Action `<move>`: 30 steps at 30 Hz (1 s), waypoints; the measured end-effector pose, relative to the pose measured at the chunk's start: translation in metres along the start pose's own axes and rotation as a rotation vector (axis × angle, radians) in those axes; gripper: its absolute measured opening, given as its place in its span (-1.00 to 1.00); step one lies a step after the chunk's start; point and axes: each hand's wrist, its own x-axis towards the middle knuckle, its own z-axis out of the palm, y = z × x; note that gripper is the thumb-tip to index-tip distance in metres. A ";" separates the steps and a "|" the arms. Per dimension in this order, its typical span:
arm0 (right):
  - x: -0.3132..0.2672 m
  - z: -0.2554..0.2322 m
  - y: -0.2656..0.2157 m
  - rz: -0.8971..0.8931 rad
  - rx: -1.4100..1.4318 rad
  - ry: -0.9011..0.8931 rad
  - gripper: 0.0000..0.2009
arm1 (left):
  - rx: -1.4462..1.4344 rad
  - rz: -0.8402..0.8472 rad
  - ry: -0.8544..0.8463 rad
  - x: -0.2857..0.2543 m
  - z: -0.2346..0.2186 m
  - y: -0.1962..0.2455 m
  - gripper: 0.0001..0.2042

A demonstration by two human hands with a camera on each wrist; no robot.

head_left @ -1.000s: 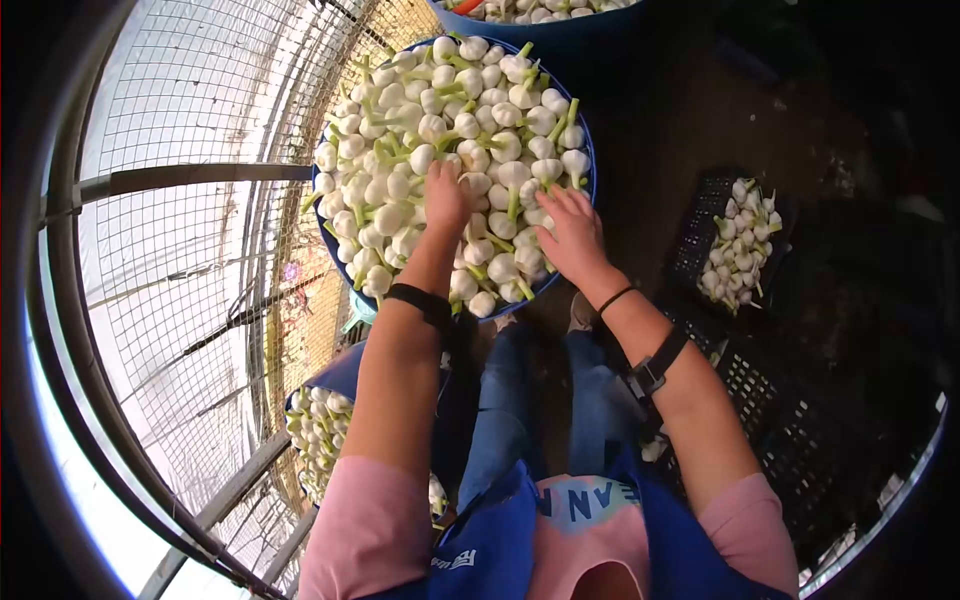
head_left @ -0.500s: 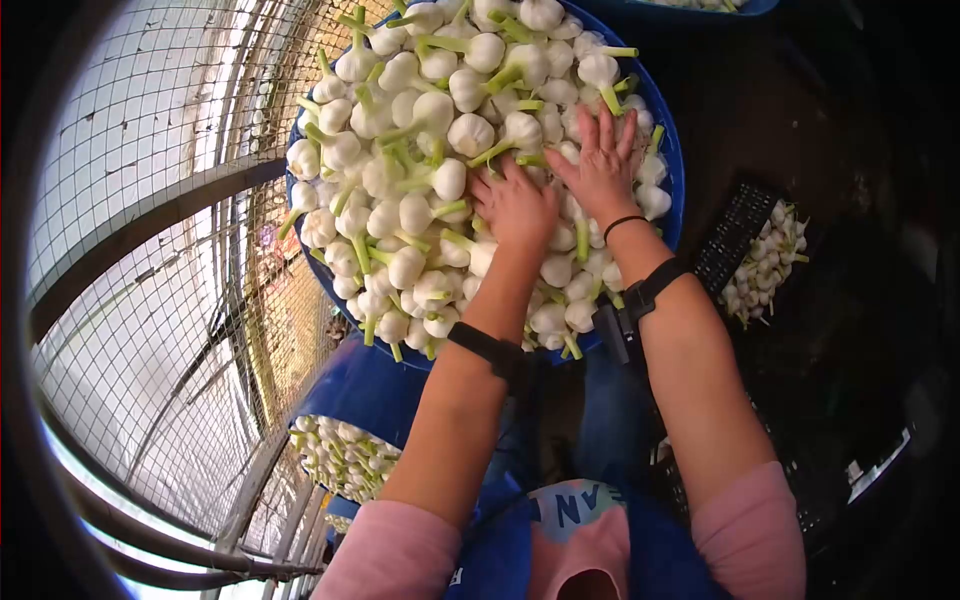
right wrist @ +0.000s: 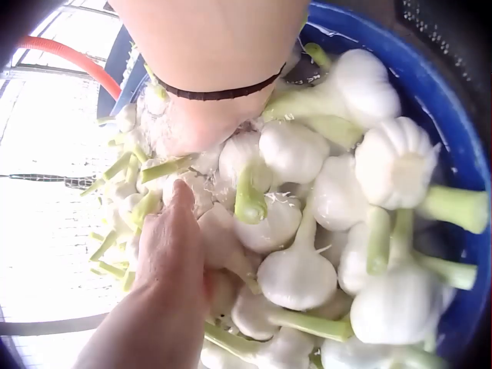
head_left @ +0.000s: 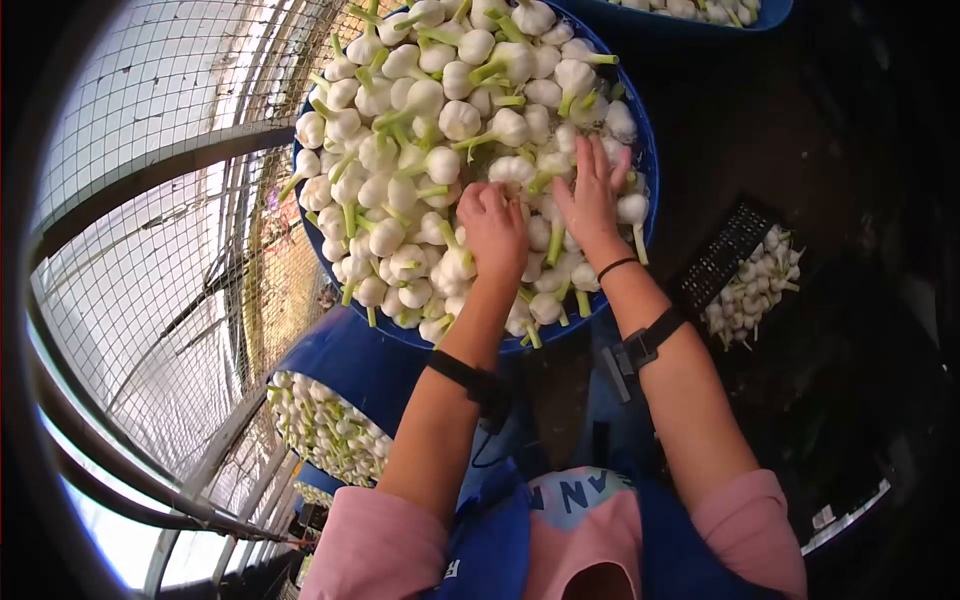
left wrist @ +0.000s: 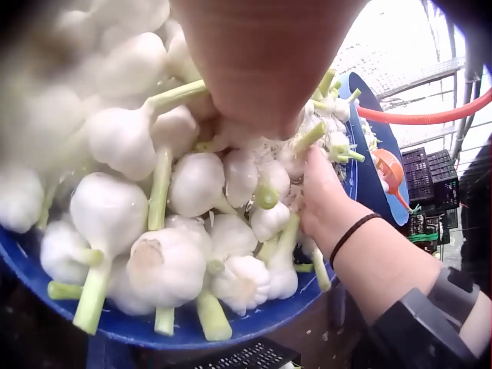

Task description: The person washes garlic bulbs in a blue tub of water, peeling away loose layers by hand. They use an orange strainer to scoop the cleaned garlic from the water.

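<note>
White garlic bulbs (head_left: 460, 120) with short green stalks fill a round blue tub (head_left: 653, 190) to its rim. My left hand (head_left: 495, 235) reaches into the heap near its middle, fingers angled down among the bulbs. In the right wrist view this left hand (right wrist: 165, 254) has its thumb extended against bulbs. My right hand (head_left: 592, 205) lies to its right, fingers straight and spread over the garlic. The left wrist view shows the right hand (left wrist: 323, 192) against the heap, fingertips hidden by my left arm. Bulbs near the rim look wet in the right wrist view.
Another blue tub (head_left: 775, 15) with garlic stands beyond. At lower left, more garlic (head_left: 330, 425) lies in a blue container (head_left: 345, 350). On the right floor, a black crate (head_left: 730, 250) adjoins a garlic pile (head_left: 755, 290). Wire mesh (head_left: 130, 120) borders the left; a red hose (left wrist: 430, 118) crosses behind.
The tub looks larger than a second ago, as the head view has shifted. Since half a second ago the left hand has drawn back, its fingers bent further down; the right hand stays spread.
</note>
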 end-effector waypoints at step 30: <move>0.037 -0.025 -0.002 0.034 0.984 -0.172 -0.67 | -0.644 -0.286 -0.052 0.051 0.022 -0.030 -0.60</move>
